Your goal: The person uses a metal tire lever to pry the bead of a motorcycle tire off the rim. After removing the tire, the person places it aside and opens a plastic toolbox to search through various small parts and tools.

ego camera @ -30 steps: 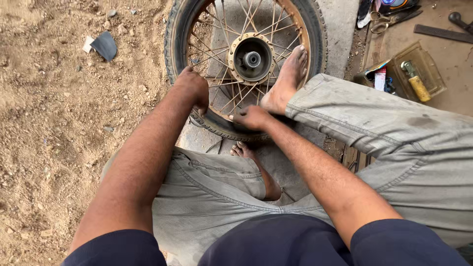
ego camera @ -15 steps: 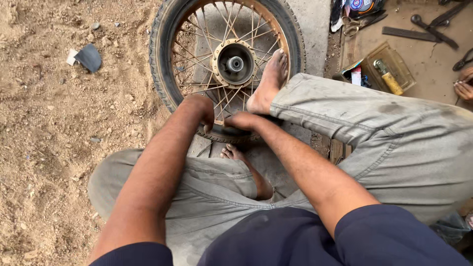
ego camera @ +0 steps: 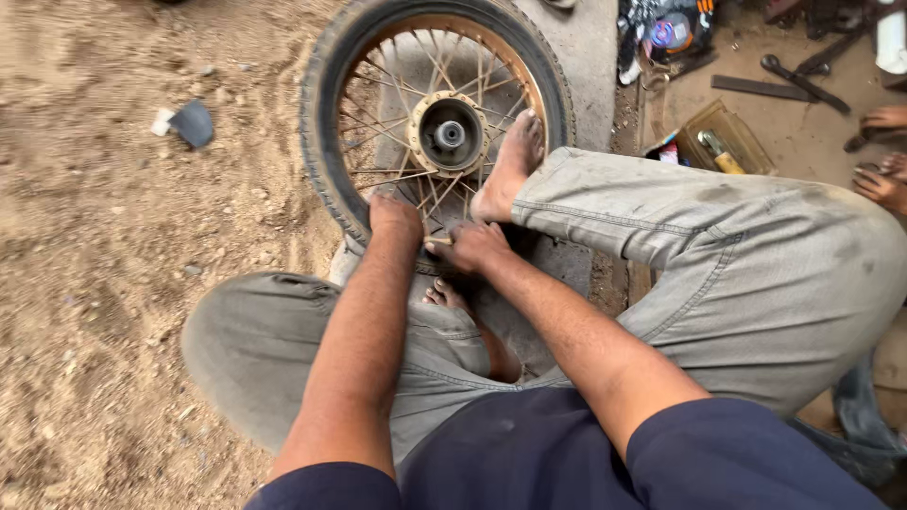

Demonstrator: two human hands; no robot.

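Note:
A spoked motorcycle wheel (ego camera: 326,142) with a worn tyre, rusty rim and metal hub (ego camera: 449,133) lies flat on the ground in front of me. My bare right foot (ego camera: 510,165) presses on its spokes, and my left foot (ego camera: 446,295) is tucked below its near edge. My left hand (ego camera: 395,217) is curled over the near rim. Just to its right, my right hand (ego camera: 477,247) is closed at the rim, with a thin pale tip showing from it. What that tip belongs to is hidden.
Loose sandy dirt lies to the left, with a grey scrap (ego camera: 194,123) on it. To the right are an open box of tools (ego camera: 723,142), a flat bar (ego camera: 756,87) and a wrench (ego camera: 803,80). Another person's feet (ego camera: 883,118) show at the right edge.
My left hand has slid along the rim toward the near edge, ending close beside my right hand. The camera view has shifted, so the wheel sits lower and further left in the picture.

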